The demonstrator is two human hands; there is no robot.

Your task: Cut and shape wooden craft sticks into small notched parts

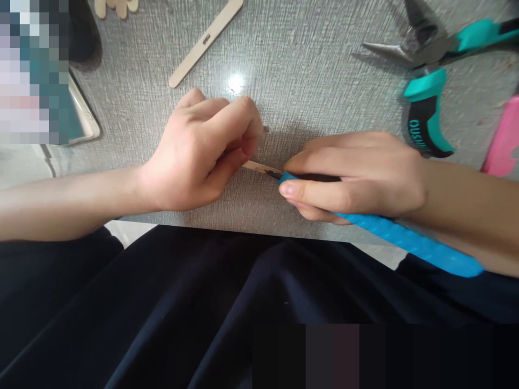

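Note:
My left hand (203, 151) is closed around a wooden craft stick (255, 166), whose end sticks out between the fingers toward the right. A blue utility knife (389, 229) lies in my right hand (357, 173), with thumb and fingers wrapped round its front end. The knife's dark blade tip touches the stick just right of my left fingers, at a small dark mark or notch in the wood. Much of the stick is hidden by my left hand.
Another craft stick (203, 43) with a small slot cut in its middle lies behind my left hand. Several stick ends (117, 6) show at the back left. Teal-handled pliers (430, 59) and a pink object (503, 138) lie at right. The table's front edge runs before my lap.

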